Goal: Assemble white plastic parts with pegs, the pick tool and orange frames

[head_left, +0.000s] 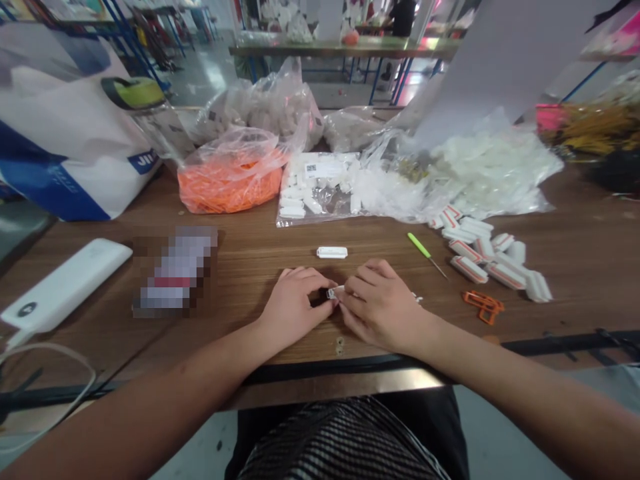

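Near the table's front edge, a small white plastic piece [331, 293] is pinched between both hands. My left hand [296, 305] closes thumb and finger on its left end. Curled over its right part, my right hand [379, 303] hides most of it. Just beyond my hands lies a white plastic casing [332, 253]. Tiny white bits [418, 298] show beside my right hand. Farther right are a green-handled thin tool [419, 245], several white casings with orange strips [469, 269], and orange frames [483, 307].
A bag of orange parts [230, 177] and bags of white parts [320, 187] line the back. A translucent bag [493, 167] stands at right. On the left are a white power bank [70, 283] with cable, a blurred rectangular object [177, 270], a bottle [155, 120] and a large bag [65, 140].
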A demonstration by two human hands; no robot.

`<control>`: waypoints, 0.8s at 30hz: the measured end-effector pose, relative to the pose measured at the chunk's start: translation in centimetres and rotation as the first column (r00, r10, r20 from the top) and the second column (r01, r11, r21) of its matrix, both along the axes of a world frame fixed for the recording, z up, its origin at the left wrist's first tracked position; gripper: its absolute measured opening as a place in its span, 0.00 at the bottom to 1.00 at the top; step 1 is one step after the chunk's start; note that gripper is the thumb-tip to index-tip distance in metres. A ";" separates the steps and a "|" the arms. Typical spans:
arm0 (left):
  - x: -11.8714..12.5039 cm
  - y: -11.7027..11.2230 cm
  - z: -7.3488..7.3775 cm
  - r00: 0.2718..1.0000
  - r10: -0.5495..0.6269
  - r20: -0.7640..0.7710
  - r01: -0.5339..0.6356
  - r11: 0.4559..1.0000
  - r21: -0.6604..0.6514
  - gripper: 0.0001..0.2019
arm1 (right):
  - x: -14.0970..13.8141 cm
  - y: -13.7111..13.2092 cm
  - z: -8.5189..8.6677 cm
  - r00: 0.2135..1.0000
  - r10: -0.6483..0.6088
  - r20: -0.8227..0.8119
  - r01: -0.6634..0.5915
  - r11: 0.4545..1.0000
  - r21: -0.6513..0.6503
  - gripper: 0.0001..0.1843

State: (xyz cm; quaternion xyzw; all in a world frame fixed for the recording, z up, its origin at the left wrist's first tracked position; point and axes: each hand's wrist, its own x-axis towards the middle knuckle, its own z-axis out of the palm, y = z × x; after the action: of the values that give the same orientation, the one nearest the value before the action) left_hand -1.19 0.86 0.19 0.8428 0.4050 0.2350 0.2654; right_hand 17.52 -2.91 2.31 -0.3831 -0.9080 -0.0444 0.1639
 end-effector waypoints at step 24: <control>-0.3 0.2 -0.1 1.000 -0.006 0.002 0.006 0.999 0.037 0.05 | 11.4 0.0 1.1 0.958 -0.252 0.138 0.287 0.830 -0.478 0.13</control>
State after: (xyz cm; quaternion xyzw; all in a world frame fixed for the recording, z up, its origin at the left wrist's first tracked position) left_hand -1.52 1.08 0.05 0.8485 0.3978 0.2428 0.2507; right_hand 28.93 -2.91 3.40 -0.5345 -0.8310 0.1526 0.0211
